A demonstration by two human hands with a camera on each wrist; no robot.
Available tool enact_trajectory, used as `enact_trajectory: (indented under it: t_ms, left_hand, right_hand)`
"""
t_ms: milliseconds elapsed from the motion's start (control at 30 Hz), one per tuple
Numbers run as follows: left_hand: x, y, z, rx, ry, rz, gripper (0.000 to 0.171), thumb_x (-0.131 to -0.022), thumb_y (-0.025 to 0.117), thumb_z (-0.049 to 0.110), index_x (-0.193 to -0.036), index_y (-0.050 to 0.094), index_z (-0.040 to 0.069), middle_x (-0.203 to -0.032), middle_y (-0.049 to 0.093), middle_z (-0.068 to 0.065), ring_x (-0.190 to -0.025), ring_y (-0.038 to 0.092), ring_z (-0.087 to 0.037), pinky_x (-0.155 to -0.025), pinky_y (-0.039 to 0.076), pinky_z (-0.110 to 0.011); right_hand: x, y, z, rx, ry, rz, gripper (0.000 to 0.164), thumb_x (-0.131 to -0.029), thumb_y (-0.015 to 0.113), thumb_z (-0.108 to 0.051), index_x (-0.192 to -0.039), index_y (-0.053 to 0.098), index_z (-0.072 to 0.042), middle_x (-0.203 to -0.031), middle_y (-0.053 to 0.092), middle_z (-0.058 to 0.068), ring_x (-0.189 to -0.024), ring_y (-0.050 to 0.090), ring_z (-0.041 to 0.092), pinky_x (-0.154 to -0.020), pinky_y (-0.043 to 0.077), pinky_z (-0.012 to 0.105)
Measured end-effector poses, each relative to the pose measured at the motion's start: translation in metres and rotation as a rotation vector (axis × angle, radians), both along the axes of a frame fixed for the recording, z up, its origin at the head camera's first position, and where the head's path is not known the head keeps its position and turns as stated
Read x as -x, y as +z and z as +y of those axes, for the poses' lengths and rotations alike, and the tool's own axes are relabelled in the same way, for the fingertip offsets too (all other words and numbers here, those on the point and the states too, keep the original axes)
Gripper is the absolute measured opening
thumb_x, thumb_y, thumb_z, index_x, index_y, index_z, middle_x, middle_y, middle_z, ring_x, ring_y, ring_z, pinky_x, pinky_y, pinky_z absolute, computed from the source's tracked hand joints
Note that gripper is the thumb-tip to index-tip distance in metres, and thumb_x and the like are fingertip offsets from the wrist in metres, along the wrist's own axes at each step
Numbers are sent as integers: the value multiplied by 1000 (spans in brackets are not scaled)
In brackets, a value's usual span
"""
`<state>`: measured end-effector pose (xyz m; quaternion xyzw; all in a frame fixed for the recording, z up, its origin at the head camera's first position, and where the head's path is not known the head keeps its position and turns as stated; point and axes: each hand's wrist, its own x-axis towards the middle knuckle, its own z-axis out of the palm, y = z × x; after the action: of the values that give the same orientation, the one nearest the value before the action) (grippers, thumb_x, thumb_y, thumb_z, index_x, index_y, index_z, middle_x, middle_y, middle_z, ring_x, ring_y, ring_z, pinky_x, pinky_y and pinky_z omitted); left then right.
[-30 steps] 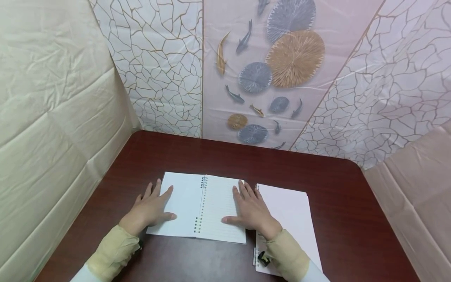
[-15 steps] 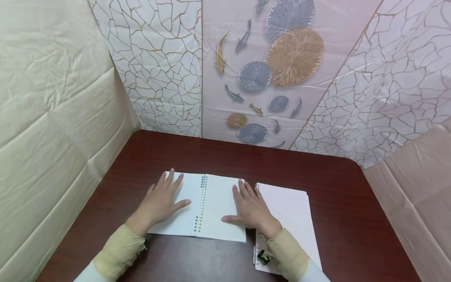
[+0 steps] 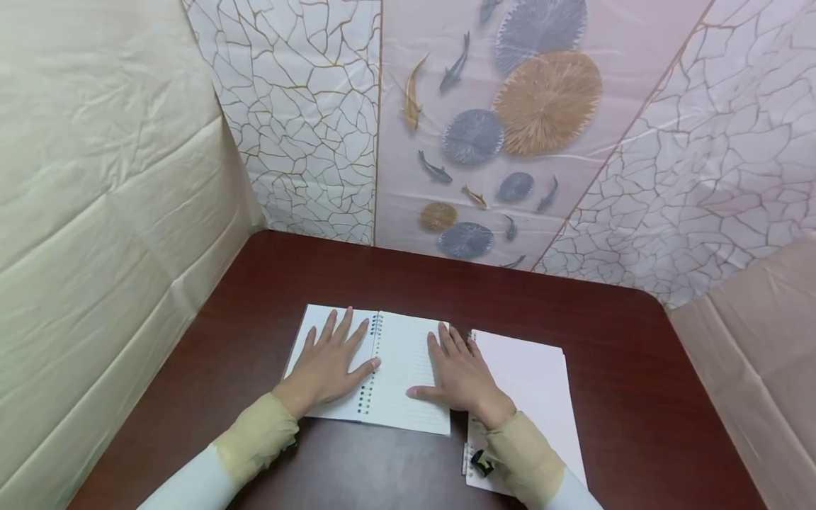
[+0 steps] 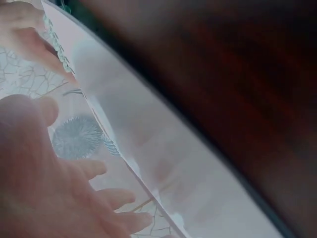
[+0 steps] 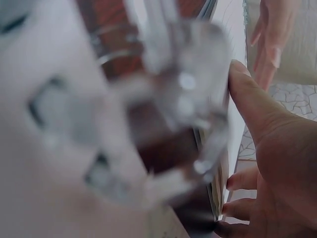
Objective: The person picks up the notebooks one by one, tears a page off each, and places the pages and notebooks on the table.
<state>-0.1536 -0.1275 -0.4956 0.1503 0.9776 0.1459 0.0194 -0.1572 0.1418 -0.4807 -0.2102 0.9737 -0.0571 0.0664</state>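
Observation:
An open ring-bound notebook (image 3: pixel 408 368) lies flat on the dark red table, its right page ruled with lines and its left page plain white. My left hand (image 3: pixel 328 372) is spread over the left page, thumb reaching to the ring binding. In the left wrist view, that hand's fingers (image 4: pixel 116 198) are extended close above the white page (image 4: pixel 133 119). My right hand (image 3: pixel 462 375) rests on the outer edge of the ruled page, fingers straight and thumb out to the left. In the right wrist view its thumb (image 5: pixel 252 94) lies at the notebook's edge. Neither hand grips anything.
A second ring-bound pad of white paper (image 3: pixel 529 397) lies to the right, partly under my right forearm. Its clear rings (image 5: pixel 188 99) blur across the right wrist view. Behind the table (image 3: pixel 612 333) hangs a patterned cloth (image 3: pixel 306 120); a beige cloth (image 3: pixel 102 234) borders the left.
My left hand has slid rightward across the left page, from its outer edge toward the rings. The right hand keeps its place on the ruled page. The head view has shifted slightly.

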Motion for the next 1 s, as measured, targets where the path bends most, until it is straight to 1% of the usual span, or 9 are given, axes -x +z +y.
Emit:
enact_trajectory:
  t_ms: [133, 233, 367, 467, 733, 1000]
  left_hand:
    - [1, 2, 4, 24, -5, -80, 83, -98, 44, 68, -162, 26, 18, -170, 9, -17, -153, 3, -42, -118, 17, -70]
    - [-1, 3, 1, 41, 7, -124, 83, -98, 46, 66, -162, 26, 17, -169, 8, -19, -152, 1, -44, -118, 14, -72]
    - [0, 5, -3, 68, 26, -120, 82, -99, 47, 65, -162, 27, 17, -169, 8, -21, -152, 0, -46, -115, 11, -76]
    - [2, 5, -5, 83, 25, -115, 80, -99, 49, 64, -162, 28, 17, -169, 10, -22, -151, 1, -47, -114, 12, -78]
    - [5, 6, -5, 79, 20, -147, 79, -99, 49, 63, -162, 29, 19, -169, 9, -22, -151, 1, -48, -113, 12, -79]
    - [11, 7, -3, 82, 20, -175, 80, -99, 49, 63, -162, 27, 19, -169, 6, -21, -151, 0, -48, -113, 11, -79]
  right_hand:
    - [0, 1, 3, 9, 5, -6, 113, -79, 65, -78, -157, 34, -2, -166, 20, 23, -151, 19, 41, -119, 21, 65]
    - [0, 1, 2, 8, 9, -6, 114, -79, 66, -78, -157, 34, -2, -166, 21, 23, -151, 19, 40, -119, 21, 65]
    - [0, 0, 2, -1, -1, -4, 115, -77, 67, -79, -157, 35, -3, -166, 21, 23, -151, 19, 40, -119, 21, 64]
    - [1, 0, 2, 0, -10, -6, 115, -77, 67, -79, -157, 35, -3, -166, 21, 23, -151, 19, 40, -119, 21, 64]
    - [0, 1, 2, 3, -12, -3, 114, -77, 68, -78, -156, 36, -3, -166, 22, 23, -151, 19, 41, -120, 20, 65]
    - [5, 2, 4, -42, -3, 16, 115, -77, 65, -80, -157, 36, -4, -166, 23, 23, -151, 18, 41, -121, 19, 63]
